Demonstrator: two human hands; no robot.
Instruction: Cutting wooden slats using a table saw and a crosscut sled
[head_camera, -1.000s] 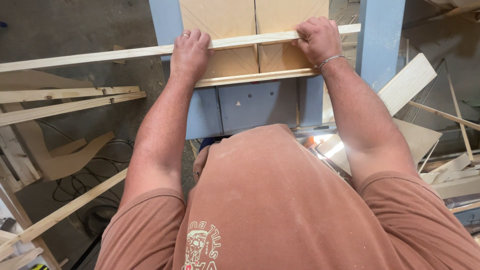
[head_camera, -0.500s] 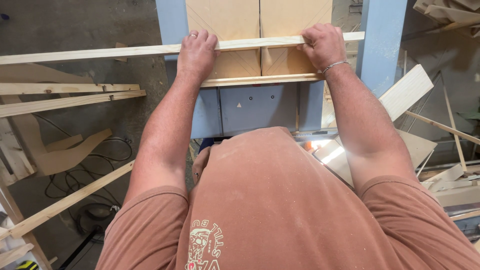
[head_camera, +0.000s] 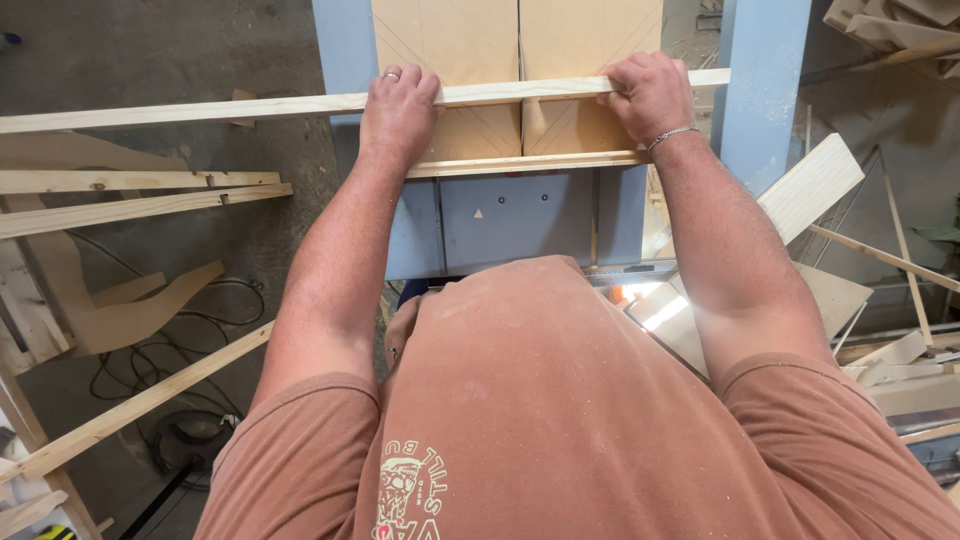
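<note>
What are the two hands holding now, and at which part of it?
Both hold one long wooden strip lying across the sled: the left hand near its middle, the right hand close to its right end.

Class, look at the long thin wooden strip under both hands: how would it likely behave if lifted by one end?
The wooden strip is long and slim, so it would probably sag and feel light. Its flat faces make rolling unlikely. Both hands, left hand and right hand, press it.

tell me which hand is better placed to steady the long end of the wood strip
Left. The left hand grips the wood strip on the side where it overhangs far out; the right hand sits near its short end.
</note>
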